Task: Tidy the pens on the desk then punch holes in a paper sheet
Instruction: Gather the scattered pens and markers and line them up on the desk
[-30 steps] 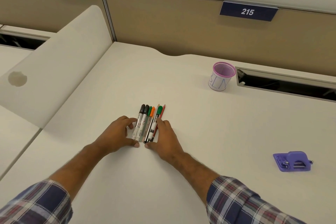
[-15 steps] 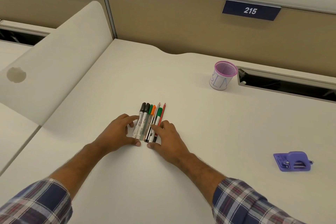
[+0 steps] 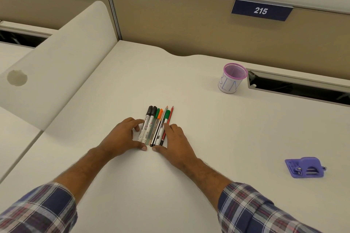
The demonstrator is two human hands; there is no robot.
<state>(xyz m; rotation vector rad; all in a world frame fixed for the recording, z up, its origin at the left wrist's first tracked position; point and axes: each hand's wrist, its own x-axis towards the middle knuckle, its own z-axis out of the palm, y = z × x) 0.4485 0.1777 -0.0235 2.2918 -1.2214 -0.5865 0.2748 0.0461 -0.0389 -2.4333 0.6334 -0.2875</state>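
Several pens and pencils (image 3: pixel 155 125) lie side by side in a tight row on the white desk (image 3: pixel 208 138), caps pointing away from me. My left hand (image 3: pixel 123 136) rests flat against the row's left side, fingers touching the outer marker. My right hand (image 3: pixel 175 141) presses against the right side, beside the red pencil. Both thumbs meet under the near ends of the row. Neither hand grips a pen. A purple hole punch (image 3: pixel 305 167) sits on the desk to the right. No paper sheet is visible.
A purple mesh pen cup (image 3: pixel 232 78) with a white label stands at the back right, beside an open cable slot (image 3: pixel 299 89). A white divider panel (image 3: pixel 55 66) slopes along the left. Beige partition walls with signs 214 and 215 close off the back.
The hands have closed in slightly on the row, squaring the pens closer together. The camera view shifted a little; nothing else moved.
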